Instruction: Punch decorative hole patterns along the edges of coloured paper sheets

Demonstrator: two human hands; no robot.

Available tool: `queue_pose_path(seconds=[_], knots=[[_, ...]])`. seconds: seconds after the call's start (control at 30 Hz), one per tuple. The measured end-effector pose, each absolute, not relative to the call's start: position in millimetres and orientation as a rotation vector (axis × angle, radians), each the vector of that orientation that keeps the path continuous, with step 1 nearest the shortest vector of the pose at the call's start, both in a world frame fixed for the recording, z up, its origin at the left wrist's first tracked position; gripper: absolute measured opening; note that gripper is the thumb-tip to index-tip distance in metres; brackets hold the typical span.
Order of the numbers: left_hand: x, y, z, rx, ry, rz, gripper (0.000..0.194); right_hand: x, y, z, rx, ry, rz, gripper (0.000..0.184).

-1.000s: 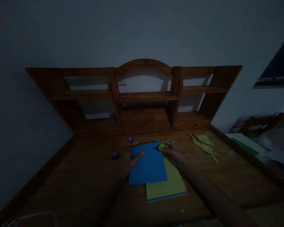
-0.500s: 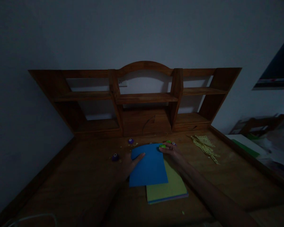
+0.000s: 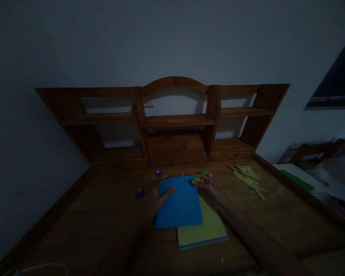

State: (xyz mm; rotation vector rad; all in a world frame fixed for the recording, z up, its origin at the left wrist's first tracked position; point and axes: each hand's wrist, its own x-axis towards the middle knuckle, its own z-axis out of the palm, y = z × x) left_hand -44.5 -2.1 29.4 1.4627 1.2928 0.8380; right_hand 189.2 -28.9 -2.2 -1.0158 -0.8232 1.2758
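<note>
A blue sheet of paper [image 3: 179,205] lies tilted over a stack of coloured paper [image 3: 202,234] whose top sheet is yellow. My left hand [image 3: 159,200] grips the blue sheet at its left side, thumb on top and the other fingers hidden. At the sheet's top right corner, my right hand [image 3: 204,184] is closed around a small green craft paper punch [image 3: 196,179]. Another green piece [image 3: 204,173] and a purple punch [image 3: 211,176] show just behind that hand. Two more purple punches, one further back [image 3: 158,173] and one nearer [image 3: 139,192], stand left of the paper.
Yellow paper strips full of punched holes [image 3: 248,176] lie at the right of the wooden desk [image 3: 89,214]. Small paper scraps are scattered near the purple punches. A wooden shelf unit [image 3: 178,120] rises along the back. A pale cord [image 3: 43,265] shows at the lower left.
Almost nothing differs. The view has shifted slightly; both hands keep their places on the blue sheet and the green punch.
</note>
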Motion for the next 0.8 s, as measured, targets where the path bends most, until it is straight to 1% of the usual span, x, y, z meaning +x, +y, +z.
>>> queue_pose_path(seconds=[0.27, 0.53, 0.7, 0.8], knots=[[-45, 5, 20, 1.544, 1.238, 0.821, 0.047, 186, -31, 3, -1.039, -0.814, 1.266, 0.04], [-50, 7, 17, 1.559, 1.313, 0.828, 0.047, 193, -30, 7, -0.864, -0.749, 1.252, 0.03], [-51, 5, 20, 1.531, 1.359, 0.79, 0.052, 201, -28, 11, -0.864, -0.726, 1.247, 0.029], [-51, 4, 20, 1.499, 1.341, 0.787, 0.051, 204, -26, 11, -0.847, -0.689, 1.281, 0.025]])
